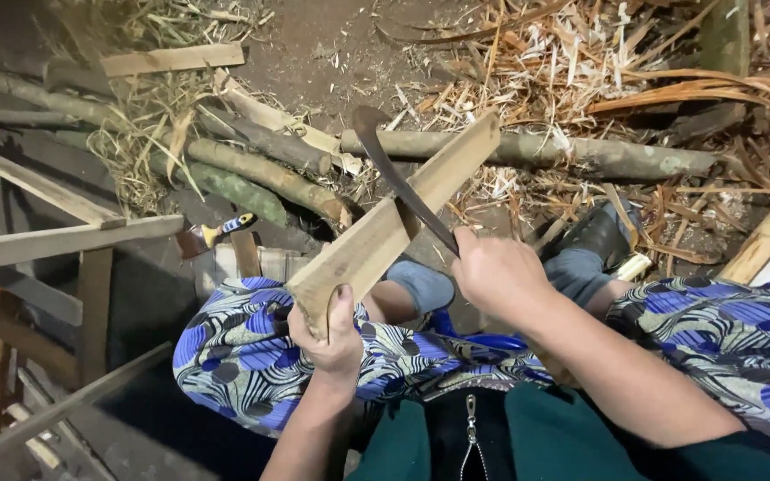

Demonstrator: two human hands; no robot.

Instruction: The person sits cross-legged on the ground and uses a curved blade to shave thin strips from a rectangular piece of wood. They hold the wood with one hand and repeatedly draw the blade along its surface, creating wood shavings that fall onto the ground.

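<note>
Left hand (331, 334), lower centre: my fingers are closed round the near end of a flat wooden board (394, 223), which slants up toward the upper middle. Right hand (496, 272), centre: my fist is closed on the handle of a curved blade (394, 169), its edge lying across the board. Logs (269, 169), upper left. Dry shavings (581, 62), upper right. Patterned blue cloth (242, 347) over my lap.

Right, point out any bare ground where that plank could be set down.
Bare dirt lies at top centre, bordered by the flat board, the straw and the shavings. Crowded elsewhere: logs left, long branch right. Left hand grips the plank; right hand holds the curved blade.
</note>
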